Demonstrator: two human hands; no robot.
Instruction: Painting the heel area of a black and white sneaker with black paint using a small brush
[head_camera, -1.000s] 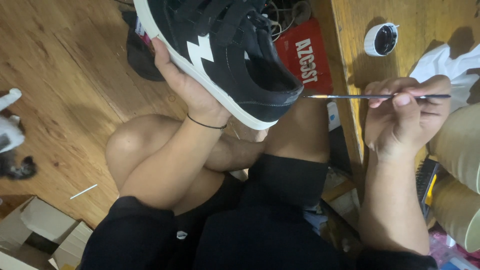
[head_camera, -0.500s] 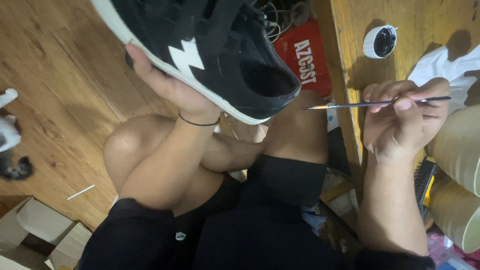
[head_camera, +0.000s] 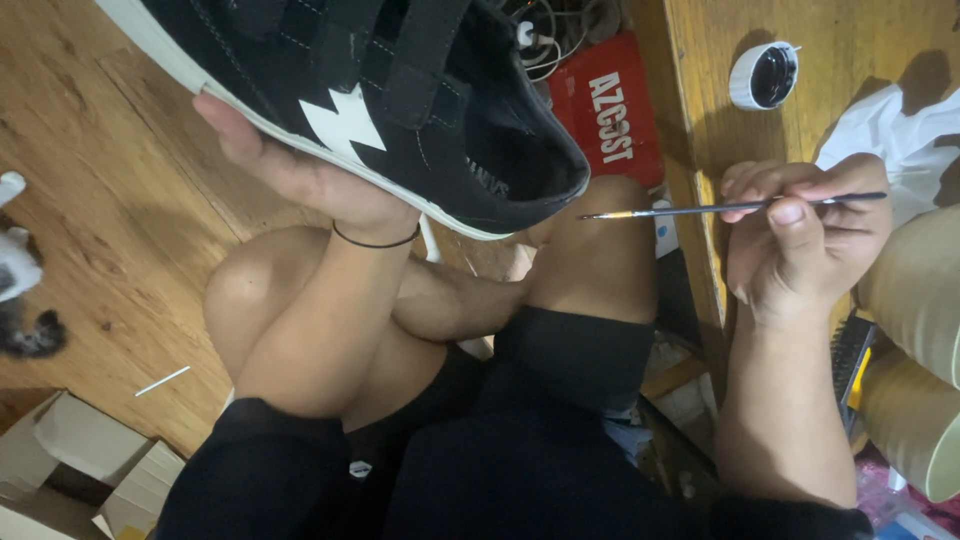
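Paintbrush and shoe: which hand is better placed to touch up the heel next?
Probably the right hand: it pinches the paintbrush, tip pointing at the black shoe's heel. The left hand is busy supporting the sole.

Left wrist: a thin black elastic band (head_camera: 375, 241) circles it, just below the left hand (head_camera: 300, 175).
Arms: bare, no sleeves on the forearms.
Right hand (head_camera: 800, 245): bare, no rings visible; short nails on the fingers (head_camera: 790, 212).
Legs: black fabric shorts (head_camera: 560, 420), knees bare.
Shorts marking: small white logo (head_camera: 360, 468), near left.

matt suede shoe (head_camera: 400, 90), wooden floor (head_camera: 110, 230)
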